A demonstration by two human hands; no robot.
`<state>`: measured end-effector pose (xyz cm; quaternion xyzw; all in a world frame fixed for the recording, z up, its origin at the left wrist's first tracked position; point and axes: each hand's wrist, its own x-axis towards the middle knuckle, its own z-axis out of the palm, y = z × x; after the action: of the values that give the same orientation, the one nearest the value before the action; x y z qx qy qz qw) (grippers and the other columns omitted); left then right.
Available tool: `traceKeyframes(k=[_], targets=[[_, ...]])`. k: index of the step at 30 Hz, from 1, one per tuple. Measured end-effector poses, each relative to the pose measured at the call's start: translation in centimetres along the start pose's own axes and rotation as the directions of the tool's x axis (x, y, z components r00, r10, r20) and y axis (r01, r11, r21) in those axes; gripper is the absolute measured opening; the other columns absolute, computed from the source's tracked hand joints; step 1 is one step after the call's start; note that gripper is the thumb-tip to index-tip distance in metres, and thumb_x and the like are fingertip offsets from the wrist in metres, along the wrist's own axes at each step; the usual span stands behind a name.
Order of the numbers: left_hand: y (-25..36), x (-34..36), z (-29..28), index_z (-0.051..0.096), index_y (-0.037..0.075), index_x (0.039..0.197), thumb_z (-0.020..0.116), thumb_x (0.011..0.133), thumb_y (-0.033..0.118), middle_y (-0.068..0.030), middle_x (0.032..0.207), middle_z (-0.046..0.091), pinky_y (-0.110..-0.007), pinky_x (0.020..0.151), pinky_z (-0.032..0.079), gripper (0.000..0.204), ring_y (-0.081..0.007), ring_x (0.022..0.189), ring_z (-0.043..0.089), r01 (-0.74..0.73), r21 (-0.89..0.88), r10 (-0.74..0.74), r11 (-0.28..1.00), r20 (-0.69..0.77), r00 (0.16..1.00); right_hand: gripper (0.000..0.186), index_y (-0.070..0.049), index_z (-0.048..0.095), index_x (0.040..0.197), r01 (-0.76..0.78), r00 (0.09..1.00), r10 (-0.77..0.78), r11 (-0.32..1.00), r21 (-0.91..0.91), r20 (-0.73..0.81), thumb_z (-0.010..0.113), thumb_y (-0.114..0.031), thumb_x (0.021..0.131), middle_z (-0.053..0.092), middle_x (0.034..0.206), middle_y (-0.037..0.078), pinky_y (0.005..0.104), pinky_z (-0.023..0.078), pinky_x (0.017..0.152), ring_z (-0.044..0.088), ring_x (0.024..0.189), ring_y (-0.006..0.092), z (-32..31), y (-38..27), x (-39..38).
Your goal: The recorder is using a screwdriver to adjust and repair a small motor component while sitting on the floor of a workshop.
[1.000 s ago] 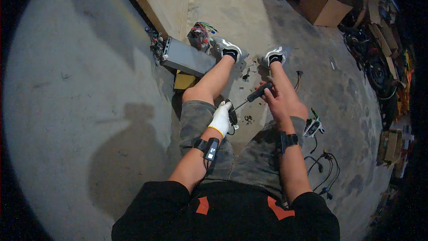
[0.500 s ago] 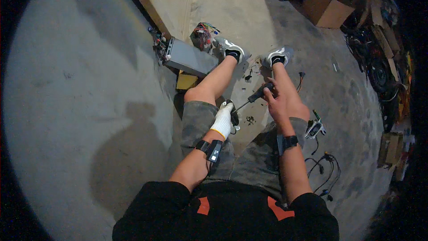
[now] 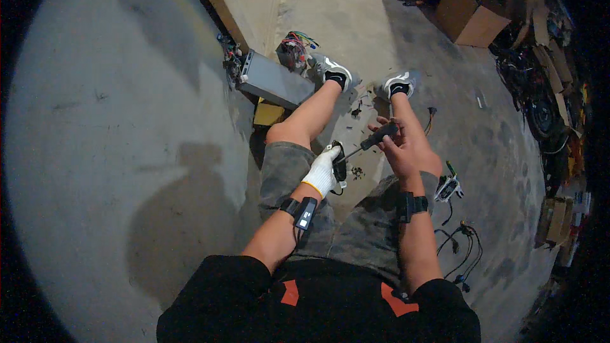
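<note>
My left hand [image 3: 321,171], in a white knit glove, grips a small black part [image 3: 340,161] above my left thigh. My bare right hand [image 3: 400,152] holds the black handle of a screwdriver [image 3: 381,135] with its fingers curled around it. Its metal shaft slants down-left to the black part, where the tip is hidden or too small to make out. Several small dark bits [image 3: 358,173] lie on the floor between my legs. A white-and-black component [image 3: 448,188] with a lead lies beside my right leg.
A grey metal case [image 3: 276,80] rests on a yellow block [image 3: 268,114] by my left shin, near a wire bundle [image 3: 295,49] and a door panel [image 3: 238,6]. Loose cables [image 3: 467,251] lie right. A cardboard box [image 3: 471,13] and heaped scrap [image 3: 540,101] line the right side.
My right hand and the screwdriver have shifted slightly down and right. My left hand with the black part has moved a little right. The whole view has shifted slightly.
</note>
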<state>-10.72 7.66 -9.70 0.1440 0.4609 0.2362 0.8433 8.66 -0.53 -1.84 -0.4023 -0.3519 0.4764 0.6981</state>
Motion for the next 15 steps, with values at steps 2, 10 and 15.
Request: traceKeyframes(k=[2,10,15], targets=[[0.0,-0.1,-0.1,0.059,0.015,0.104,0.052,0.100,0.025,-0.0109,0.085,0.066,-0.051,0.060,0.056,0.014,-0.0302,0.069,0.065,0.011,-0.011,-0.011,1.000,0.007,1.000,0.054,-0.007,0.035,0.142,-0.047,0.998,0.045,0.997,-0.067,-0.037,0.060,-0.006,0.095,0.050,0.139,0.015,0.0407,0.047,0.103,0.058,0.121,0.0331,0.0,0.0,0.1],[-0.1,0.1,-1.0,0.058,0.015,0.103,0.050,0.101,0.026,-0.0116,0.085,0.066,-0.051,0.062,0.056,0.014,-0.0305,0.068,0.064,0.065,-0.010,-0.065,0.998,0.023,0.998,0.051,-0.006,0.040,0.139,-0.051,0.996,0.043,0.993,-0.107,-0.082,0.061,0.000,0.093,0.058,0.125,0.013,0.0379,0.051,0.098,0.063,0.114,0.0276,-0.1,1.8,0.5],[-0.4,-0.3,-0.8,0.058,0.016,0.103,0.051,0.100,0.026,-0.0105,0.085,0.066,-0.047,0.061,0.055,0.013,-0.0289,0.070,0.064,-0.016,0.013,0.016,1.000,-0.038,0.999,0.049,-0.006,0.043,0.136,-0.072,0.988,0.050,0.986,-0.150,-0.149,0.064,-0.003,0.092,0.060,0.116,0.010,0.0332,0.051,0.092,0.063,0.107,0.0215,0.9,1.7,0.7]])
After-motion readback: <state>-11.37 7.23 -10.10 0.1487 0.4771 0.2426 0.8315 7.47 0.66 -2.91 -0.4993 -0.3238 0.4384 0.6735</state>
